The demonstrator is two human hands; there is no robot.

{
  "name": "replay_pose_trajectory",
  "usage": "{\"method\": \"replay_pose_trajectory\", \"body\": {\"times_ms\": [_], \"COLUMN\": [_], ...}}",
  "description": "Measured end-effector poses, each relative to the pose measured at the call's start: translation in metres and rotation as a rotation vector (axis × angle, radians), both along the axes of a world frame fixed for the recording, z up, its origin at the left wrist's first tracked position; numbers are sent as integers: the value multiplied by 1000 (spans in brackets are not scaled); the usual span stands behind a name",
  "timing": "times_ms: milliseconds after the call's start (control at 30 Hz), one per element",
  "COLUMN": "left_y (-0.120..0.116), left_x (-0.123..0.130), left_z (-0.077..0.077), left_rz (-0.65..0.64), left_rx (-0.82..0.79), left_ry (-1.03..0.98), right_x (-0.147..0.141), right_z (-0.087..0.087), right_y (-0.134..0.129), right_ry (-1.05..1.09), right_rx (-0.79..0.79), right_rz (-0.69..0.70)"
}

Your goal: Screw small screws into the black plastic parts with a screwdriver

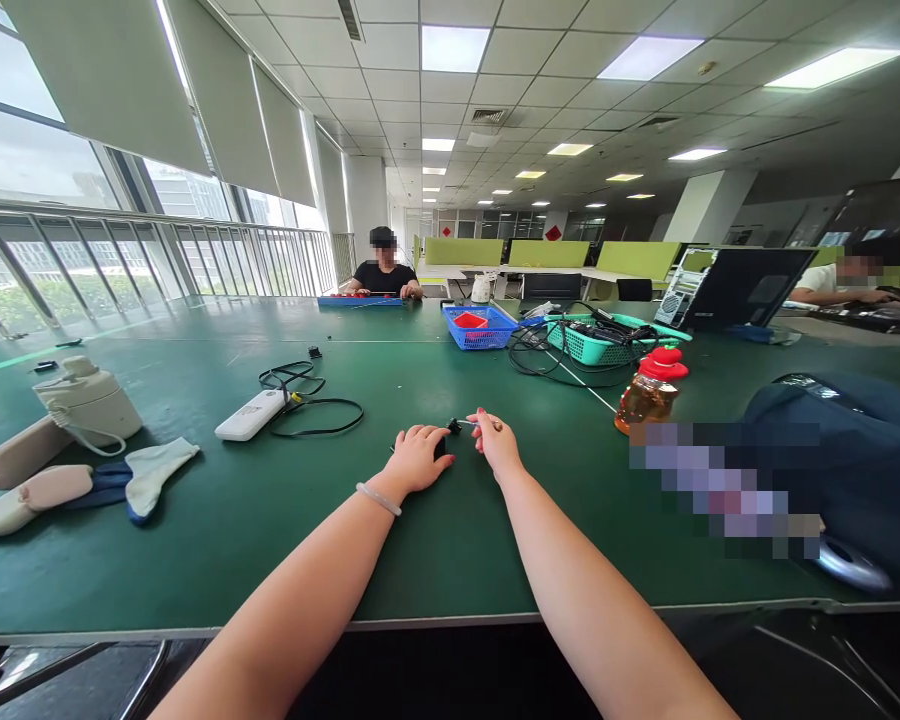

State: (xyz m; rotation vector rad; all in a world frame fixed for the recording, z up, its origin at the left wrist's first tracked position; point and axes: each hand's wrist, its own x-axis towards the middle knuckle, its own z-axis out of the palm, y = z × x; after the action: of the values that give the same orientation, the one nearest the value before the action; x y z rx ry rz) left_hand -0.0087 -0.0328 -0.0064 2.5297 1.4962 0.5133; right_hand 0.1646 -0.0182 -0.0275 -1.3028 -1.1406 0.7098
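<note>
no legible text, no readable labels, brands, numbers or signs

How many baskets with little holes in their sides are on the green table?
2: the blue basket near the far side of the table, and the teal basket to its right, with black cables in it. More could be hidden behind things.

I count one red-capped bottle [649, 392]. Beyond it, two baskets, a blue one [482, 338] and a green one [592, 350], and two other people [385, 280]. Left of it: two hands, left [418, 455] and right [497, 440], one slim tool [468, 423], one white device [253, 415], one pale flask [94, 408].
</note>
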Motion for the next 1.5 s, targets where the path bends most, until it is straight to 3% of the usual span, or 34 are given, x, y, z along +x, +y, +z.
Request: {"method": "replay_pose_trajectory", "body": {"times_ms": [267, 633, 1267, 1400, 1500], "left_y": [1, 1, -13, -28, -44], "left_x": [-2, -3, 9, -4, -33], "left_z": [0, 1, 1, 7, 12], "left_rz": [166, 103, 60, 18, -15], "left_rx": [18, -18, 12, 7, -23], "left_ry": [-25, 10, 76, 103, 135], "right_x": [-3, 4, -6, -10, -12], "right_z": [5, 3, 10, 15, 19], "right_y": [-3, -1, -7, -14, -18], "right_ry": [110, 211, 132, 37, -30], "right_rx": [-55, -75, -42, 9, 45], "right_rz": [69, -30, 58, 62, 73]}}
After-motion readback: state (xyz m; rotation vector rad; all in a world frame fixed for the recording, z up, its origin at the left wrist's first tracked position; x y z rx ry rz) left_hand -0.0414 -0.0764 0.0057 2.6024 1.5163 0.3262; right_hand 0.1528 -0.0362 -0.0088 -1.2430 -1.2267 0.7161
